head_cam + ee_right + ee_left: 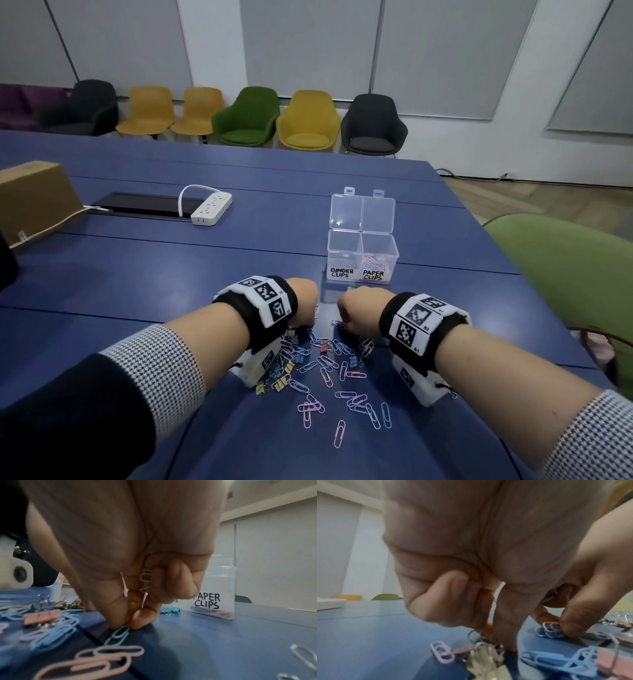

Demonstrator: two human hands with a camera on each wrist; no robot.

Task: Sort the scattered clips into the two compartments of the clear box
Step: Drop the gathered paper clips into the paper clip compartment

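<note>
Both hands (303, 298) over scattered clips (329, 370); clear box (361, 255) beyond.

1. Both forearms wear black sleeves (68, 411) with houndstooth cuffs (154, 373).
2. Each wrist has a black band (255, 308) with white panels carrying square black-and-white markers (409, 334).
3. A white camera housing (416, 380) hangs under each wrist.

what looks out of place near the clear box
One blue binder clip lies alone on the blue table beside the clear two-compartment plastic box, apart from the scattered pile. The compartment labelled binder clips looks empty; the paper clips one holds pastel clips.
</note>
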